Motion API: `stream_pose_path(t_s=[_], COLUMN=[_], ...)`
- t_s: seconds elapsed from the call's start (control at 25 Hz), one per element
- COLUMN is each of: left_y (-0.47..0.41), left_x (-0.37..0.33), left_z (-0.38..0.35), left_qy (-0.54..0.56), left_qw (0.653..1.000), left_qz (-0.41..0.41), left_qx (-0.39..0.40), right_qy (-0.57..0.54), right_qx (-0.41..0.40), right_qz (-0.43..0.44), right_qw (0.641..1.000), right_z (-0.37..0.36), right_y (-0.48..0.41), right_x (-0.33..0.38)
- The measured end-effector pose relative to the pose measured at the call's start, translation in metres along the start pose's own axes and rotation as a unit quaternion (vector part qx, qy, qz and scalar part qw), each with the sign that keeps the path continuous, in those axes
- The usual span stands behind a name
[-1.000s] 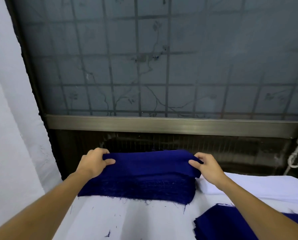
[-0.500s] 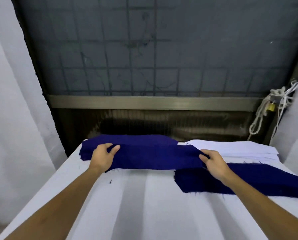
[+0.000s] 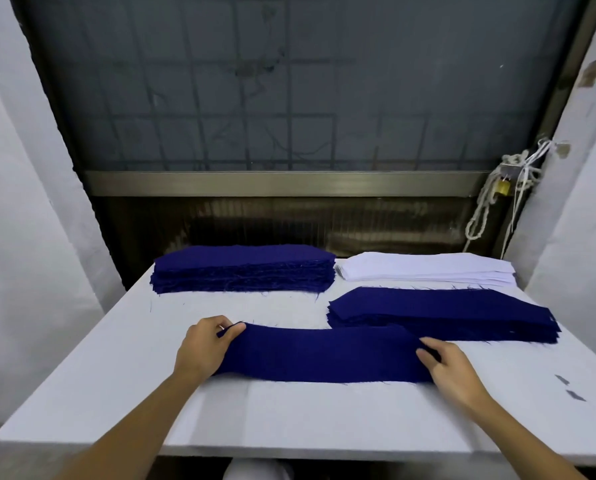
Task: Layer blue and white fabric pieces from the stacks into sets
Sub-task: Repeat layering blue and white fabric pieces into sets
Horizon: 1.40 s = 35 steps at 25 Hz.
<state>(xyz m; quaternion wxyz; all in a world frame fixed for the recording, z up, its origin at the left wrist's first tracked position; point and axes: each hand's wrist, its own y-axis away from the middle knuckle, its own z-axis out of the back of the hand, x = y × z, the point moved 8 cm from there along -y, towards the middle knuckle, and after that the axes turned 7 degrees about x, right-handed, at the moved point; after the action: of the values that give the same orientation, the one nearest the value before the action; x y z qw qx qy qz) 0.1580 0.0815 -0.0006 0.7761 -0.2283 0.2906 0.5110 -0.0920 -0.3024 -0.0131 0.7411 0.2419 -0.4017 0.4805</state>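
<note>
1. Two bare hands, one strip: the left hand (image 3: 203,348) and the right hand (image 3: 457,372) each hold one end of a single blue fabric piece (image 3: 320,355), which is spread flat across the near middle of the table (image 3: 289,420).
2. Left hand: its thumb lies on top of the strip's left end and its fingers curl round the edge, so the cloth is pinched.
3. Right hand: its thumb and bent fingers pinch the strip's right end, with the knuckles raised above the cloth.
4. Three piles stand behind the held strip, two showing blue and one white.
   - One tall blue stack (image 3: 244,268) sits at the far left, with frayed threads along its front edge.
   - One white stack (image 3: 428,268) sits at the far right, just beside the blue one.
   - One lower blue-topped pile (image 3: 442,313) lies in front of the white stack. The held strip's right end lies over its near left corner. Whether white layers lie inside it cannot be told.
5. Two small dark scraps (image 3: 568,388) lie on the table's right side, well apart from the hands.
6. One grilled window (image 3: 289,81) fills the wall behind the table, with one metal rail (image 3: 282,183) under it.
7. One knotted white rope (image 3: 485,209) and one brass padlock (image 3: 503,188) hang at the right of the window frame.
</note>
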Motion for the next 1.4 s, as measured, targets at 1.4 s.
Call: stream_pose_path(t_s=[1.4], left_y=[-0.035], left_x=[-0.078], left_z=[-0.015], left_qy=[-0.172], left_qw=[0.982], left_qz=[-0.075], left_qx=[-0.010], right_qy=[0.219], right_qx=[-0.184], right_qz=[-0.034], right_qw=[0.958], right_z=[0.056], right_y=[-0.030], right_x=[0.022])
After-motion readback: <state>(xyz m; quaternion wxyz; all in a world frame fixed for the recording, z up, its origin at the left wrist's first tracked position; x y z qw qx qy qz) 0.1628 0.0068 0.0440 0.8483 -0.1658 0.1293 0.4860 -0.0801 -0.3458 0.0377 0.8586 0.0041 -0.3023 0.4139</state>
